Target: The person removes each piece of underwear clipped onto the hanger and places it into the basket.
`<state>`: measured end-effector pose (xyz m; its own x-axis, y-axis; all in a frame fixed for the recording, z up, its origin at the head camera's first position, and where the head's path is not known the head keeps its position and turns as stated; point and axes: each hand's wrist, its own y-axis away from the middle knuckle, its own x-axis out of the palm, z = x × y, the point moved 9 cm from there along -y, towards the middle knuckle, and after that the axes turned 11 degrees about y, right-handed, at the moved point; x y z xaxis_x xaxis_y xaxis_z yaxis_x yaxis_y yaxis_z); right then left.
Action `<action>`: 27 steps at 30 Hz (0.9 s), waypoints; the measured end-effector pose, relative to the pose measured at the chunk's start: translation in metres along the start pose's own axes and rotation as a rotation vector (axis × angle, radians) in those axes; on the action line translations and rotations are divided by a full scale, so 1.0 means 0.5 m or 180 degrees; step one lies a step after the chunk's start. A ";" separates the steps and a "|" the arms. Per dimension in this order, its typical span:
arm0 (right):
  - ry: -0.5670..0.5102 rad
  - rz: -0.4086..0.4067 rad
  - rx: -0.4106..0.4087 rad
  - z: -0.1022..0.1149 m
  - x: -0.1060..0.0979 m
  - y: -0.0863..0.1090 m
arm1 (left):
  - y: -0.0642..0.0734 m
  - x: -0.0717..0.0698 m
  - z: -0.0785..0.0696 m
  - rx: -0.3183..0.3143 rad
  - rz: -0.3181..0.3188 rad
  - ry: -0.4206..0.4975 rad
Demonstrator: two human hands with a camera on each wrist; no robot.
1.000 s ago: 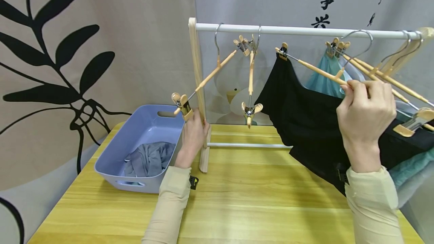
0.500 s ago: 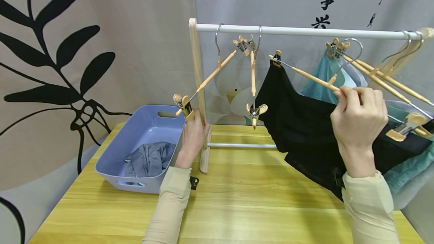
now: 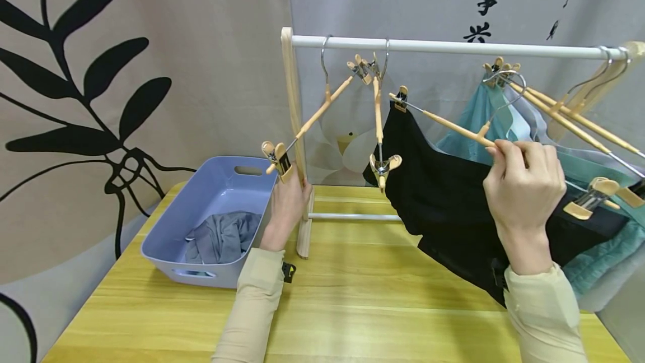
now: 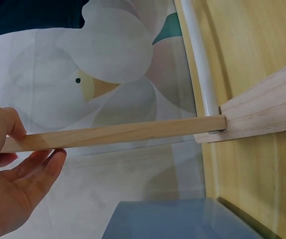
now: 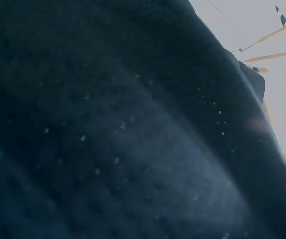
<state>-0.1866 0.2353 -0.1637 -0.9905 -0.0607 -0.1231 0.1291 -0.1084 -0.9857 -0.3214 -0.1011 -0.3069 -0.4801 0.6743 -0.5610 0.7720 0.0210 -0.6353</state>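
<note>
My right hand (image 3: 524,195) grips the wooden bar of a clip hanger (image 3: 453,126). From its clips hangs a black garment (image 3: 453,184), perhaps shorts; its dark cloth (image 5: 108,124) fills most of the right wrist view. This hanger's metal hook stands below the white rod (image 3: 433,46), apart from it. At the rack's left end, my left hand (image 3: 289,203) holds the wooden upright (image 3: 294,99). The left wrist view shows that hand (image 4: 18,174) with thumb and fingers on opposite sides of the upright (image 4: 118,133).
Two bare clip hangers (image 3: 322,108) hang at the rod's left part. Teal and pale garments (image 3: 471,122) hang at the right on other hangers. A blue basket (image 3: 166,228) with a grey cloth (image 3: 224,237) stands left on the wooden table (image 3: 353,301).
My right hand has moved left and a little down, carrying the hanger and black garment; its hook has dropped lower beneath the rod. The left hand stays on the upright.
</note>
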 end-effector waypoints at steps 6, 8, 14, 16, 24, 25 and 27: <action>-0.0032 -0.0027 -0.0019 0.006 -0.008 0.008 | 0.004 -0.005 -0.008 0.0172 -0.0124 -0.0121; -0.0039 -0.0033 -0.0040 0.008 -0.010 0.011 | 0.005 -0.006 -0.009 0.0183 -0.0147 -0.0108; -0.0094 -0.0118 -0.0087 0.016 -0.018 0.015 | 0.002 -0.002 -0.003 0.0020 -0.0023 0.0002; -0.0108 -0.0132 -0.0107 0.018 -0.020 0.016 | 0.001 -0.001 0.000 -0.0061 0.0013 0.0053; -0.0154 -0.0169 -0.0212 0.029 -0.023 0.024 | 0.001 -0.005 -0.007 0.0080 -0.0073 -0.0035; -0.0170 -0.0181 -0.0229 0.031 -0.024 0.026 | 0.001 -0.006 -0.008 0.0109 -0.0086 -0.0044; -0.0200 -0.0196 -0.0263 0.035 -0.025 0.029 | 0.002 -0.006 -0.010 0.0157 -0.0104 -0.0079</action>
<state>-0.1715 0.2173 -0.1743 -0.9913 -0.1190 -0.0570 0.0612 -0.0320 -0.9976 -0.3170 -0.0993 -0.3034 -0.5153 0.6553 -0.5523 0.7346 0.0060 -0.6784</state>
